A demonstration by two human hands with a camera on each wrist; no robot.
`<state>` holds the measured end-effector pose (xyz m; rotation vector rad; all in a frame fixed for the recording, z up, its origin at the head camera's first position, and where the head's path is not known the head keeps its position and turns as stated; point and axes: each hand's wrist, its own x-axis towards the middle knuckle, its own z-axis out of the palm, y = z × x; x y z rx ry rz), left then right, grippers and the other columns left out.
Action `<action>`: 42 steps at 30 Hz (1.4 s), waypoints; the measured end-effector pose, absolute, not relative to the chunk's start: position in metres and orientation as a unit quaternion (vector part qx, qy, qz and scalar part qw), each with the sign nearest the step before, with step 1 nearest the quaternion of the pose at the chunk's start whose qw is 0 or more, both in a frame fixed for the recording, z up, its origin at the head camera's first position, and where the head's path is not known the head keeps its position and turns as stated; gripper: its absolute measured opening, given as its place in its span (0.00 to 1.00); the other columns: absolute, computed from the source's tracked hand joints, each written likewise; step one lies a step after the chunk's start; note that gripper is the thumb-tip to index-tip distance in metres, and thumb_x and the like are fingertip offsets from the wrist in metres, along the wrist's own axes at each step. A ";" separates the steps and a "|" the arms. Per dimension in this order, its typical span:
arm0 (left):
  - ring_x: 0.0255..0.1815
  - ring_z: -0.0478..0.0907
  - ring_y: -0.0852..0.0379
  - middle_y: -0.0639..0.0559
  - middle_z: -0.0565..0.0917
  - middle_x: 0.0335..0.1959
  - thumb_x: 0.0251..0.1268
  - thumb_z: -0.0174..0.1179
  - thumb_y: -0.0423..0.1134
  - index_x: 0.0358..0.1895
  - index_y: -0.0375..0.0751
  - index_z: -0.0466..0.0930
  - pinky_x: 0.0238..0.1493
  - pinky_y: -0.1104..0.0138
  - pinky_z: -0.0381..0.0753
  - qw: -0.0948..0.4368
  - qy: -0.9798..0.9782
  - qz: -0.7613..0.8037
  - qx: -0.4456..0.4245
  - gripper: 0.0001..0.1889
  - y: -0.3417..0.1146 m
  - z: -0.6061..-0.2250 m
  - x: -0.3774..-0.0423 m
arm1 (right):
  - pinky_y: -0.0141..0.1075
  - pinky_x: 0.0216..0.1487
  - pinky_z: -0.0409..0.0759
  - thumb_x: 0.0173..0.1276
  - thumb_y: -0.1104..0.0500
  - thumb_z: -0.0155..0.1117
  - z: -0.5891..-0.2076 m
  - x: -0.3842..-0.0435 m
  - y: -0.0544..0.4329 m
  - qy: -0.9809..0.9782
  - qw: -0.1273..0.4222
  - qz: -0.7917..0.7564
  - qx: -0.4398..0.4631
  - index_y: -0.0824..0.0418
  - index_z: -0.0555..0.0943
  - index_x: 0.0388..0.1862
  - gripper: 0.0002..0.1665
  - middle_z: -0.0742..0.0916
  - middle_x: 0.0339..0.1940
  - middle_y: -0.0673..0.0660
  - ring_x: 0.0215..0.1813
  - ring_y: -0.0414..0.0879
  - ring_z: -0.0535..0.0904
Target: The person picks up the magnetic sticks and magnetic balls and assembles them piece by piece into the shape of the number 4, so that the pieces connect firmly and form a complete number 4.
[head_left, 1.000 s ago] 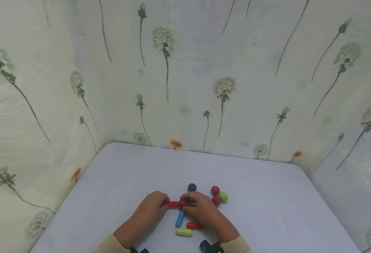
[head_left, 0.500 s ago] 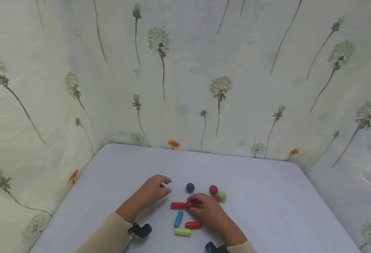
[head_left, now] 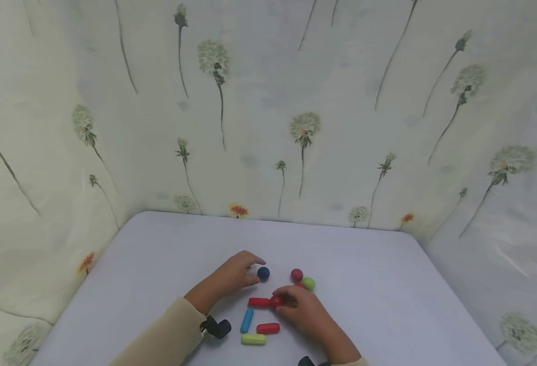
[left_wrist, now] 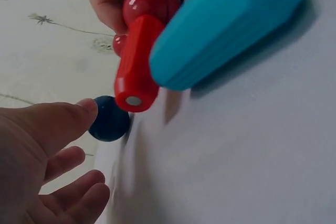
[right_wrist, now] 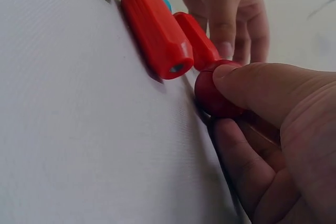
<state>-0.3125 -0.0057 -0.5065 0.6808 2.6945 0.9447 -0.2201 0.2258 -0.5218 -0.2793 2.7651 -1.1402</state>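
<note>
My right hand (head_left: 305,311) pinches a red ball (head_left: 276,302) between thumb and fingers, low over the table. A red rod (head_left: 258,302) is joined to the ball's left side; the left wrist view shows a metal disc in its free end. Beyond it, my left hand (head_left: 232,278) reaches around a dark blue ball (head_left: 263,274), fingers and thumb spread to either side. In the left wrist view the thumb tip overlaps the blue ball (left_wrist: 111,120); whether it touches I cannot tell. The right palm hides whatever lies beneath it.
Nearer me lie a blue rod (head_left: 247,321), a second red rod (head_left: 268,328) and a yellow-green rod (head_left: 253,339). Behind the right hand sit a red ball (head_left: 297,275), a green ball (head_left: 308,283) and another, mostly hidden red ball. Flowered cloth (head_left: 250,127) surrounds the white table (head_left: 364,295).
My left hand has let go of the red rod and moved up and across to the blue ball. The right hand still holds the red ball; the head view has shifted slightly right.
</note>
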 end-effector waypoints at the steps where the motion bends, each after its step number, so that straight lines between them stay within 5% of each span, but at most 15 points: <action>1: 0.65 0.78 0.53 0.54 0.78 0.66 0.68 0.72 0.44 0.67 0.59 0.80 0.64 0.56 0.82 0.099 0.915 0.311 0.237 0.25 -0.006 -0.507 -0.313 | 0.49 0.61 0.85 0.67 0.53 0.77 -0.522 -0.220 0.225 0.918 0.068 -0.380 -0.094 0.43 0.85 0.57 0.20 0.88 0.53 0.42 0.60 0.47 0.85; 20: 0.58 0.80 0.55 0.57 0.83 0.52 0.66 0.73 0.40 0.51 0.55 0.83 0.64 0.56 0.82 0.087 0.925 0.301 0.217 0.13 -0.006 -0.511 -0.310 | 0.49 0.60 0.85 0.67 0.50 0.77 -0.524 -0.224 0.216 0.906 0.084 -0.405 -0.095 0.40 0.85 0.57 0.20 0.88 0.53 0.42 0.59 0.46 0.86; 27: 0.58 0.81 0.51 0.50 0.84 0.55 0.64 0.74 0.38 0.62 0.50 0.81 0.62 0.53 0.83 0.057 0.928 0.314 0.193 0.23 -0.027 -0.516 -0.301 | 0.51 0.59 0.85 0.66 0.48 0.78 -0.523 -0.220 0.218 0.916 0.074 -0.387 -0.074 0.43 0.85 0.58 0.22 0.88 0.52 0.42 0.59 0.47 0.85; 42: 0.48 0.82 0.54 0.54 0.86 0.45 0.60 0.76 0.38 0.49 0.48 0.85 0.55 0.53 0.85 0.073 0.923 0.351 0.138 0.15 -0.070 -0.516 -0.263 | 0.48 0.57 0.86 0.66 0.51 0.78 -0.524 -0.218 0.220 0.910 0.067 -0.403 -0.070 0.45 0.85 0.59 0.23 0.88 0.52 0.43 0.59 0.49 0.86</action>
